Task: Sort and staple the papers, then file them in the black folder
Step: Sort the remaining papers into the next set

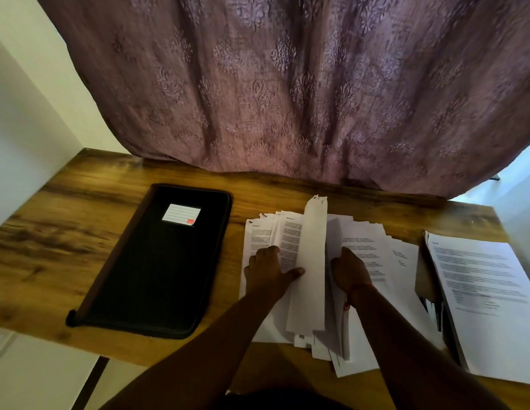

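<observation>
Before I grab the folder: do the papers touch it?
Apart. Head view shows bare table between folder and papers.

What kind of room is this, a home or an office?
Probably a home desk corner, though I can't be sure: a wooden table pushed against a plain wall, a patterned mauve curtain hanging behind it, and a zipped black folder beside loose printed papers.
</observation>
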Available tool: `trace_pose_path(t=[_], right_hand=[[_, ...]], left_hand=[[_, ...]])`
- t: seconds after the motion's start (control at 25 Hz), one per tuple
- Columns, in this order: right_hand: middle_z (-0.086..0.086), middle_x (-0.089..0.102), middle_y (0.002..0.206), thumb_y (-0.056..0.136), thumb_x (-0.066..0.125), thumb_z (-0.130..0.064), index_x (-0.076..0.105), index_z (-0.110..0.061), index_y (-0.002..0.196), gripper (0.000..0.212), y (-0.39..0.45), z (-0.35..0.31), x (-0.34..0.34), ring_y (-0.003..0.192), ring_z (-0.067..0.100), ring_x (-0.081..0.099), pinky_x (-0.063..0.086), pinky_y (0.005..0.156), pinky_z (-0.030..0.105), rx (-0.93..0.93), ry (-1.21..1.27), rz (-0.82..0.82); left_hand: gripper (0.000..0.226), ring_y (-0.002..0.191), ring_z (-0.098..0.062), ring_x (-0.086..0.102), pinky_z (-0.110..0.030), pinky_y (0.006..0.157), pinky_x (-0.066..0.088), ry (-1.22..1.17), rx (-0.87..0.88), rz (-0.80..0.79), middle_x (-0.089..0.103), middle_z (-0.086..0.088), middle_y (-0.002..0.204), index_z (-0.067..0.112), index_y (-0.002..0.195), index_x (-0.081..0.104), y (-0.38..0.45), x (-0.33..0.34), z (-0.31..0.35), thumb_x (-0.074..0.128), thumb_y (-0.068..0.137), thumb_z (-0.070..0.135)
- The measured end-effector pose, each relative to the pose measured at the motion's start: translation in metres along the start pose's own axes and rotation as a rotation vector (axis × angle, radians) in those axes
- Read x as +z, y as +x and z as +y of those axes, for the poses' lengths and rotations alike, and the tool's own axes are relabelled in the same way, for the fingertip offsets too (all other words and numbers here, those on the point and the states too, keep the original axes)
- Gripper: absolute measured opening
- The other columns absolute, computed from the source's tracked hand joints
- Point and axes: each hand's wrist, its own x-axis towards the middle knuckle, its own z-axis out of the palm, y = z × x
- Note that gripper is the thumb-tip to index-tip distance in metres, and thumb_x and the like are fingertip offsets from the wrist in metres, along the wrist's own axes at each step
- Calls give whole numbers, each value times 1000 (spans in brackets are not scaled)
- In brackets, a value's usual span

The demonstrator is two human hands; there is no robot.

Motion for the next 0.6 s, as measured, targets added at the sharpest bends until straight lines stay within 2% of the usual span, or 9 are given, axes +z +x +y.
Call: trace_pose_path(t=[0.28,0.4,0.48,0.6], right_hand=[[15,59,124,98,49,-15,52,-11,128,31,0,-1,0,117,35,53,43,99,44,1,3,-5],[14,59,125,97,50,-15,52,-11,129,32,0,-1,1,118,35,53,42,100,45,15,21,-7],[14,59,124,97,51,-14,52,-12,127,30,0,-1,1,117,35,53,42,100,45,18,27,-1],[7,58,110,98,48,-16,52,-16,120,22,0,-2,-2,111,31,55,44,98,45,0,25,-21]], left_hand=[[90,131,-29,42,-50,109,35,-19,-74,-78,46,-6,141,22,141,33,4,0,0,68,73,70],[89,130,-28,46,-48,111,31,-28,-5,-63,48,-4,143,24,146,29,4,3,-3,64,78,69],[72,127,-26,50,-47,111,34,23,153,-20,52,-2,140,24,143,39,1,5,-3,57,85,64],[30,112,-26,58,-48,98,48,93,432,40,64,-4,119,19,117,62,-2,7,-4,53,96,39]])
